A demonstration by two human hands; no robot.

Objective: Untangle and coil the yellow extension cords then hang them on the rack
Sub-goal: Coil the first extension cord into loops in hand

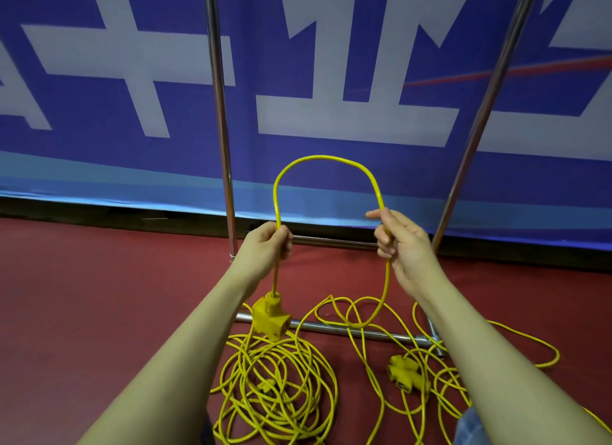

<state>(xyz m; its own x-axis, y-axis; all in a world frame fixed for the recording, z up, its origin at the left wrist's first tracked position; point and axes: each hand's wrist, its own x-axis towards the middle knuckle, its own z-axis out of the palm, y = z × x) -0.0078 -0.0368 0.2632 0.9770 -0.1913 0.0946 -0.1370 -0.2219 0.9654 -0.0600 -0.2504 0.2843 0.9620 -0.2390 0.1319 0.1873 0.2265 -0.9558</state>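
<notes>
We took the rack's lower crossbar (331, 327) as our landmark. Above it we held an arch of yellow cord (326, 159), probably to shape the first loop of a coil. Our left hand (268, 245) had its fingers curled tight round one leg of the arch, close above the hanging socket block (270, 315), so that the heavy end hung free just over the bar and anchored the loop. Our right hand (402, 245) held the other leg with fingers loosely curled, forefinger pointing out, likely so that the cord could slide through. On the near side of the bar lay the tangled cords (278, 388) and a second socket block (409, 373) on the red floor (99, 295), not yet coiled.
</notes>
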